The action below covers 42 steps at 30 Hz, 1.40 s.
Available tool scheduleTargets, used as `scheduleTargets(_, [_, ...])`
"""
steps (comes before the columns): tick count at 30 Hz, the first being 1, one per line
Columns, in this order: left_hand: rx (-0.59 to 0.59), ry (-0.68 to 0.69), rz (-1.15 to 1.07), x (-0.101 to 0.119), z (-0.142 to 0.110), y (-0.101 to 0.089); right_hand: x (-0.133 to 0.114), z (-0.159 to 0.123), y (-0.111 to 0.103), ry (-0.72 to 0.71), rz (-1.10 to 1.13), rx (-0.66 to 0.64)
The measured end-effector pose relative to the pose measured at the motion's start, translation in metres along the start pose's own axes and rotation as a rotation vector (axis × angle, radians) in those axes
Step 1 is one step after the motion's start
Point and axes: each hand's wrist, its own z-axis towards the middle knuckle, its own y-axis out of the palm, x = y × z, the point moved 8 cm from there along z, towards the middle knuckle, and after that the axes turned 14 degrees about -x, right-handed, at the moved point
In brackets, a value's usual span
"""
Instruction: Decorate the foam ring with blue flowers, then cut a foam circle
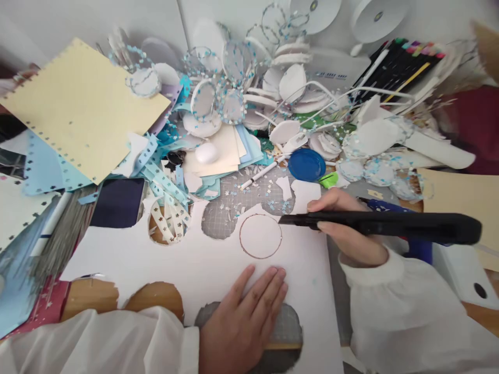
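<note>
A white foam-like sheet [210,272] with several rounded cut-outs lies in front of me, partly over a grey cutting mat [255,189]. My left hand [249,317] rests flat on the sheet beside one of the openings, fingers stretched forward and holding nothing. Above those fingertips a circle outline [260,258] is marked on the sheet. My right hand [351,228] grips a black utility knife [397,226]. The knife's tip is at the right edge of the circle; whether it touches the sheet I cannot tell.
Wire rings with blue bits [237,62] and white discs crowd the back. Yellow perforated paper [86,109] and a dark phone-like slab [118,202] lie left. A blue round lid [306,164] sits behind the sheet, and markers [401,67] stand back right.
</note>
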Motion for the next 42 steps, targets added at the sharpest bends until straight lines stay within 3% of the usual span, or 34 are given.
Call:
scheduleTargets(4, [-0.036, 0.021, 0.008, 0.002, -0.002, -0.003, 0.010, 0.001, 0.015, -0.048, 0.070, 0.145])
scheduleTargets(8, [-0.069, 0.046, -0.141, -0.004, -0.002, -0.023, 0.006, 0.004, 0.017, -0.037, -0.020, 0.278])
scheduleTargets(11, [0.007, -0.029, -0.199, -0.025, 0.005, -0.041, -0.003, 0.003, 0.016, -0.068, -0.084, 0.301])
scheduleTargets(14, [0.086, -0.117, -0.195, -0.054, 0.016, -0.041, -0.009, -0.002, 0.015, -0.129, -0.120, 0.352])
scheduleTargets(19, [0.045, -0.196, -0.162, -0.083, 0.030, -0.016, -0.009, -0.007, 0.021, -0.154, -0.259, 0.294])
scheduleTargets(30, [-0.018, -0.225, -0.184, -0.084, 0.032, -0.012, -0.013, -0.001, 0.033, -0.113, -0.333, 0.109])
scheduleTargets(42, [-0.028, -0.214, -0.204, -0.083, 0.036, -0.012, 0.003, 0.003, 0.021, 0.032, 0.028, 0.198])
